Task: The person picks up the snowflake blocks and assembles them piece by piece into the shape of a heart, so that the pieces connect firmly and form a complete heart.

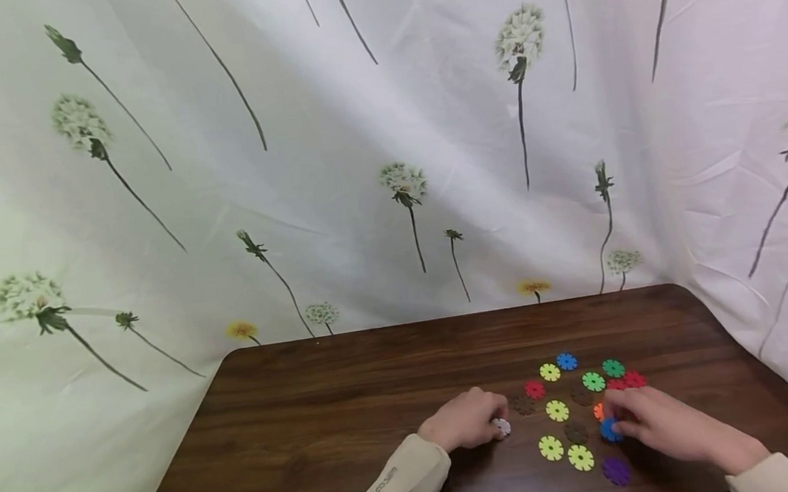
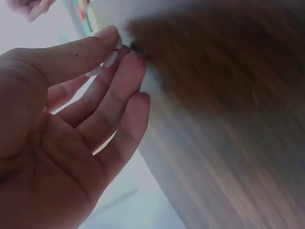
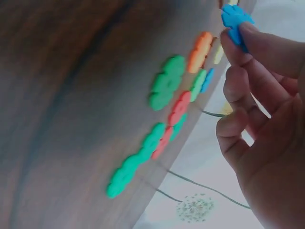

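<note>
My left hand (image 1: 469,419) pinches a white notched disc (image 1: 502,427) between thumb and fingertips, low over the table. In the left wrist view, a bit of the white disc (image 2: 111,59) shows between the thumb and fingers. Farther right, my right hand (image 1: 667,423) pinches a blue notched disc (image 1: 610,430) by its edge. The right wrist view shows the blue disc (image 3: 235,21) between thumb and index finger, the other fingers loosely bent. Close to this hand lie an orange disc (image 1: 598,411), a brown disc (image 1: 575,432) and a purple disc (image 1: 616,471).
Between and beyond the hands several discs lie flat on the dark wooden table (image 1: 324,426), among them a yellow disc (image 1: 551,448), a red disc (image 1: 534,389) and a green disc (image 1: 613,368). A white curtain (image 1: 336,204) with dandelion prints hangs behind the table.
</note>
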### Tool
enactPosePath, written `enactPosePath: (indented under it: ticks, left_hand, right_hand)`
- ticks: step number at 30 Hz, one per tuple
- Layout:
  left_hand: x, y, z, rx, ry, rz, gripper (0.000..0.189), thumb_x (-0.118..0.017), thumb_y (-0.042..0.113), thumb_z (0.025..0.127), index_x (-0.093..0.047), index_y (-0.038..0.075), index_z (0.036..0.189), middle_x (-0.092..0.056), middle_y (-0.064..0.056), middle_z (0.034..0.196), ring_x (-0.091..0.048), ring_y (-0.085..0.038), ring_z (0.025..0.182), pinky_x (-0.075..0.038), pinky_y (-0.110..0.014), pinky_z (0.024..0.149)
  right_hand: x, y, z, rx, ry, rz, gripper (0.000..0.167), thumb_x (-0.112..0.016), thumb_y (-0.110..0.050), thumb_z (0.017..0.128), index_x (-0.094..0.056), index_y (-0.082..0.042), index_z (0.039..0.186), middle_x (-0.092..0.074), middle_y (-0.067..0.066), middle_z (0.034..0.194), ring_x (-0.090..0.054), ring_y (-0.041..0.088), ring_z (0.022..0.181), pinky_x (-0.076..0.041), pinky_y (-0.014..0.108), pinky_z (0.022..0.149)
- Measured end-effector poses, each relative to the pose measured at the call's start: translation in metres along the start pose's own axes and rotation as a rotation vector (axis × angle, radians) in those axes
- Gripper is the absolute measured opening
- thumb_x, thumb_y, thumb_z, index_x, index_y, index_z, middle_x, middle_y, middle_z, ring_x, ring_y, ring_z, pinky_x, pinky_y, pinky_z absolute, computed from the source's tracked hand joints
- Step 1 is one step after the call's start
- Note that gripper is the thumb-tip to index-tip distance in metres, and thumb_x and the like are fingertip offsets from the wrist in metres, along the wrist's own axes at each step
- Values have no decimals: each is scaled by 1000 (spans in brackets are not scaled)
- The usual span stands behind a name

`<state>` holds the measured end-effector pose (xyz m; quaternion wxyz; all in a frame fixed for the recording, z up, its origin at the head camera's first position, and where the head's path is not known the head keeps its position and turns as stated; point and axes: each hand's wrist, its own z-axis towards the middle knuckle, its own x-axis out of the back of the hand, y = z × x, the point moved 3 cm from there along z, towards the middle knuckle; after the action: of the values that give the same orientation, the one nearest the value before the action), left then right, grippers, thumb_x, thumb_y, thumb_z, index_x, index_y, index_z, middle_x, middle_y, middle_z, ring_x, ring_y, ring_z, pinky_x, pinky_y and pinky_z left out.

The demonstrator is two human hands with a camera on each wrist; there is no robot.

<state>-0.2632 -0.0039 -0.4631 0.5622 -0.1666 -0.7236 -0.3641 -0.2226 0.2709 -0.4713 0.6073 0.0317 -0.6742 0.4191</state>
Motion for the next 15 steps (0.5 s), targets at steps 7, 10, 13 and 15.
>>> enactPosePath:
  ticks: [7, 10, 13, 15]
  left_hand:
    - [20, -29, -17, 64, 142, -217, 13, -60, 9, 93, -72, 13, 93, -68, 7, 83, -53, 3, 69, -46, -14, 64]
    - [29, -38, -26, 103, 227, -344, 14, -59, 10, 95, -72, 11, 96, -70, 3, 88, -57, 1, 70, -48, -16, 64]
    - [38, -44, -36, 140, 323, -485, 13, -60, 13, 95, -72, 13, 98, -71, 1, 92, -64, -7, 76, -51, -18, 66]
    - [43, -46, -42, 152, 395, -570, 11, -62, 15, 95, -72, 13, 99, -71, -1, 93, -68, -15, 80, -52, -19, 66]
  right_hand:
    - [11, -13, 21, 5, 111, 95, 9, -57, -15, 97, -50, -19, 94, -58, -10, 71, -44, -6, 60, -40, 18, 51]
    - [17, -21, 32, -14, 187, 106, 7, -57, -14, 97, -51, -18, 97, -60, -6, 75, -45, -5, 60, -41, 20, 51]
    - [21, -28, 44, -50, 286, 123, 6, -59, -15, 96, -55, -18, 100, -64, -4, 81, -51, -1, 65, -45, 21, 54]
    - [23, -34, 52, -84, 343, 154, 7, -58, -17, 97, -56, -18, 103, -65, -2, 85, -54, 4, 68, -46, 21, 56]
